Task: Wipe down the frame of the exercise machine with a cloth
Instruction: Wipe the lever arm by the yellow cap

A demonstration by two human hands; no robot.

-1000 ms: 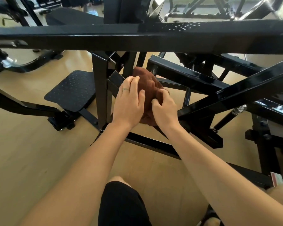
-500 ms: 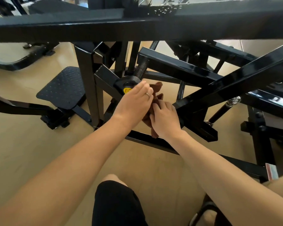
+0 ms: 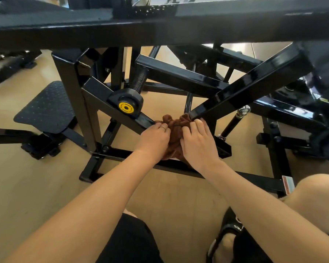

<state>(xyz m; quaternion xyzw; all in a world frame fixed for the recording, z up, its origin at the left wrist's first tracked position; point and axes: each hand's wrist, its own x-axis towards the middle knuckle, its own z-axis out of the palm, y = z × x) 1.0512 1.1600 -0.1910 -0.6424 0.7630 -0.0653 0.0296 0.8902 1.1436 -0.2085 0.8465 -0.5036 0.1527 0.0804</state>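
- Over the last second the brown cloth (image 3: 176, 130) has come down the slanted bar (image 3: 110, 103) of the black frame (image 3: 160, 31); a second ago it sat bunched high up, covering the round knob with the yellow disc (image 3: 126, 107).
- That knob and the spring (image 3: 140, 79) above it are now uncovered, to the far left of the hands, which suggests that stretch has had its pass.
- The cloth now lies crumpled at the low joint where the left slanted bar meets the right slanted bar (image 3: 254, 86), just above the floor rail (image 3: 179, 165).
- The left hand (image 3: 154, 140) has its fingers (image 3: 162, 128) curled and pinching the cloth's left edge against the bar end.
- The right hand (image 3: 198, 143) presses on the cloth from the near right, fingers slightly spread, their tips touching the lower end of the right bar.
- My reading: the wipe is working downward, with the joint in hand and the floor rail, the right bar and the wide top beam not yet visibly done.
- The footplate (image 3: 46, 107) stands well apart at the left.
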